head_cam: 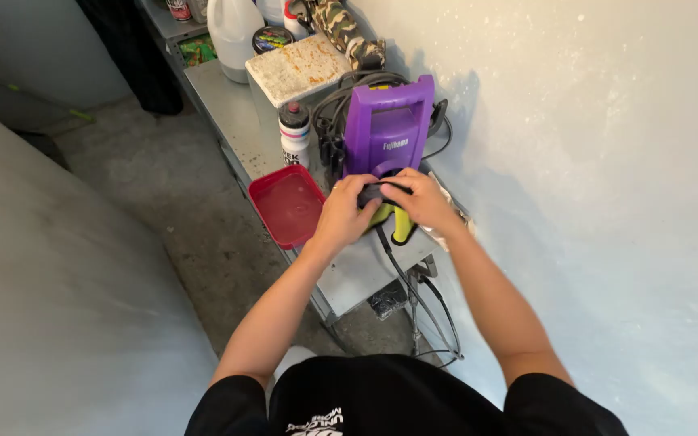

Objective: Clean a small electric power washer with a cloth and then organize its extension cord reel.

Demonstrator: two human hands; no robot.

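A purple pressure washer [388, 129] with a yellow-green base stands upright on a grey metal bench [365, 270] against the white wall. My left hand [341, 216] and my right hand [423, 200] both grip a dark fitting [375, 192] at the washer's lower front. A black cable [401, 278] runs from that fitting down over the bench's front edge. Black hose coils [341, 97] sit behind and to the left of the washer.
A red shallow tray [288, 206] lies just left of my left hand. A bottle with a dark cap [294, 133], a stained white container lid [296, 69], a white jug [234, 32] and a camouflage cloth [341, 28] stand farther back. Concrete floor lies to the left.
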